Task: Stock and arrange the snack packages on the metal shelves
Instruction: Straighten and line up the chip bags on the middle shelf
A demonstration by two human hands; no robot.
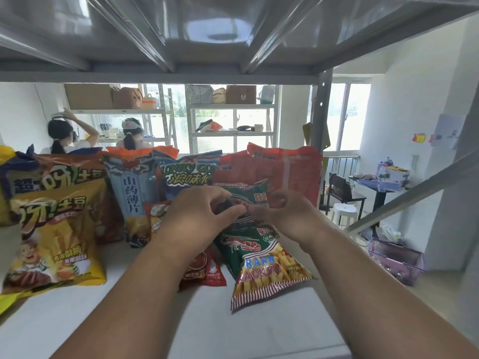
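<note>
On the white metal shelf [77, 314] stand several snack bags. My left hand [199, 213] and my right hand [282, 213] meet at the top edge of a green prawn cracker bag [261, 265], both pinching it. A second green bag [248, 193] stands just behind the hands. A small red packet [207, 270] lies under my left wrist. A yellow chip bag [54, 239] stands at the left, a blue-white bag [132, 193] and a blue bag [189, 174] in the middle, red bags [285, 172] at the back right.
The underside of the upper shelf [207, 35] hangs low overhead. A shelf upright [321, 115] and a diagonal brace [414, 193] bound the right side. Beyond are two people [62, 136], other shelving [233, 107], a white stool [344, 213] and a purple basket [394, 260].
</note>
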